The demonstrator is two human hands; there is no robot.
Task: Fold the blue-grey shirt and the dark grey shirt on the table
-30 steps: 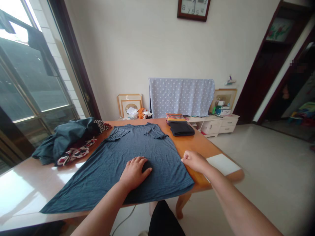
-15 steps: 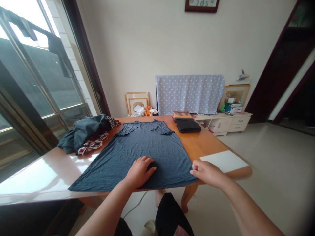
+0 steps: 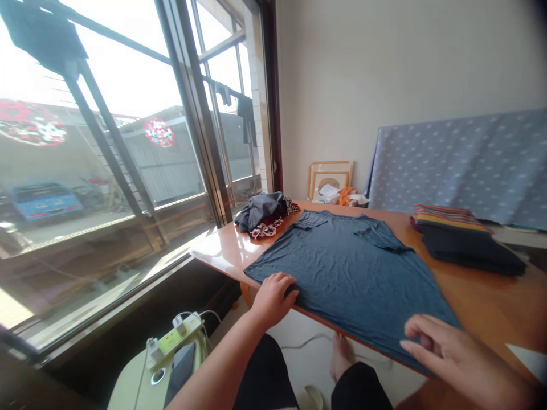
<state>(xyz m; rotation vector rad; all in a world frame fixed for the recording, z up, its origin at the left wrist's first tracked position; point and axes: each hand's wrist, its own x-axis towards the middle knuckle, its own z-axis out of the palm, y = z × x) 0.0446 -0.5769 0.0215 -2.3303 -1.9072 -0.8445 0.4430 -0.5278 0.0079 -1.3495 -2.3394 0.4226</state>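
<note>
A dark blue-grey T-shirt [image 3: 354, 273] lies spread out on the wooden table, its hem toward me and its short sleeves at the far end. My left hand [image 3: 276, 299] rests on the shirt near the hem's left part, fingers lying on the cloth and thumb apart. Over the shirt's right hem corner is my right hand [image 3: 444, 347], slightly blurred, with thumb and curled fingers apart and nothing visible between them.
A crumpled pile of clothes [image 3: 262, 210] sits at the table's far left. Folded striped cloth [image 3: 448, 216] and folded black cloth [image 3: 470, 250] lie at right, near a white sheet [image 3: 527, 359]. A power strip [image 3: 175, 339] stands low on the left, beside the window.
The view has swung left, bringing in the window and power strip. My left hand has shifted toward the hem's left corner; my right hand has loosened from its closed grip at the right edge.
</note>
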